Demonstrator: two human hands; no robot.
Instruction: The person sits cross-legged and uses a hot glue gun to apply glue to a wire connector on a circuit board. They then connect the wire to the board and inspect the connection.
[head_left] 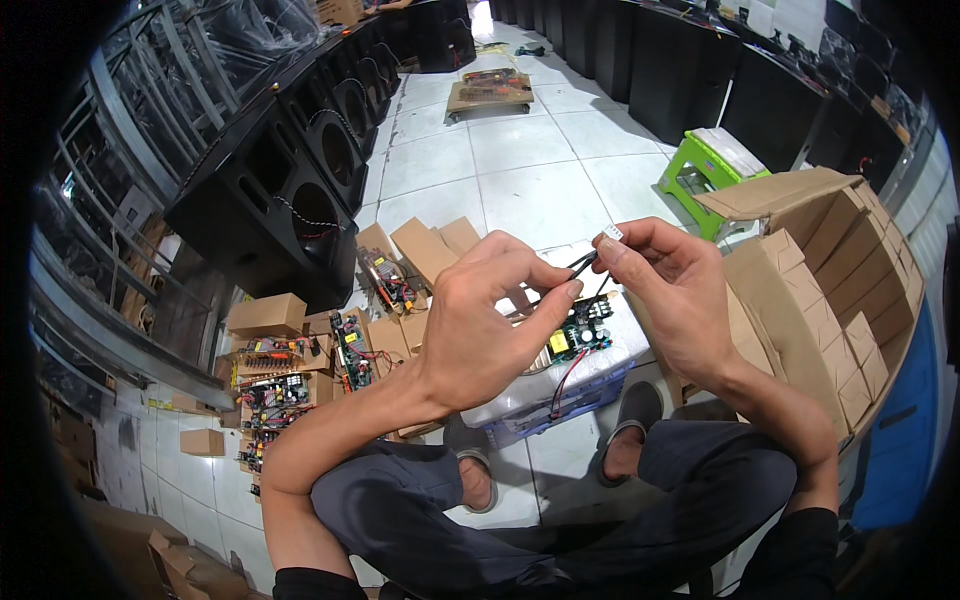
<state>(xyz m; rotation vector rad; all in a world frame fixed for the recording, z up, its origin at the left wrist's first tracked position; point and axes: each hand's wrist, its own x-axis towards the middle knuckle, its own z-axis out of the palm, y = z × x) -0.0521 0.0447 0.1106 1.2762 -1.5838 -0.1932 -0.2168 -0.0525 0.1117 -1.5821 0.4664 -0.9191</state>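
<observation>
A black cable point(583, 264) with a small white plug point(612, 233) at its end is stretched between my two hands. My left hand point(490, 310) pinches the cable between thumb and forefinger. The fingertips of my right hand point(672, 290) close on the cable right by the plug. Beneath them a green circuit board point(578, 338), with a yellow transformer and dark parts, lies on a white block point(625, 345) over a purple-blue stool or crate point(560, 408). Red and black wires point(562, 388) hang from the board's near edge. My left hand covers part of the white block.
Several circuit boards point(275, 395) lie among small cardboard boxes point(268, 313) at left. An open carton point(850, 270) of small boxes and a green stool point(700, 175) stand at right. Black speaker cabinets point(290, 180) line the left side, and a low trolley point(490, 97) sits beyond.
</observation>
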